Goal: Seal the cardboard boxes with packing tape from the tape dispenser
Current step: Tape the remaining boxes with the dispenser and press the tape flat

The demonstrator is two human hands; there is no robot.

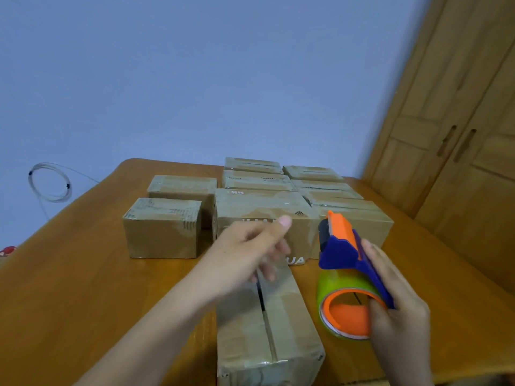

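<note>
L hand (248,246) fingers motion-blurred; near box (267,324) cut off at bottom.

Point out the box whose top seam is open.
The nearest box, under the left hand: a dark gap runs along its top seam. The boxes behind look closed.

A wooden tabletop (83,274) with a warm orange-brown finish fills the lower part of the view; its far left corner is rounded. Behind it rises a plain pale blue wall (195,79). A coil of thin clear cable (50,182) hangs against that wall, beyond the table's left edge. A small red object (7,251), too cropped to identify, shows past the same edge. A wooden wardrobe (459,121) with paired door handles stands beyond the right edge.
</note>
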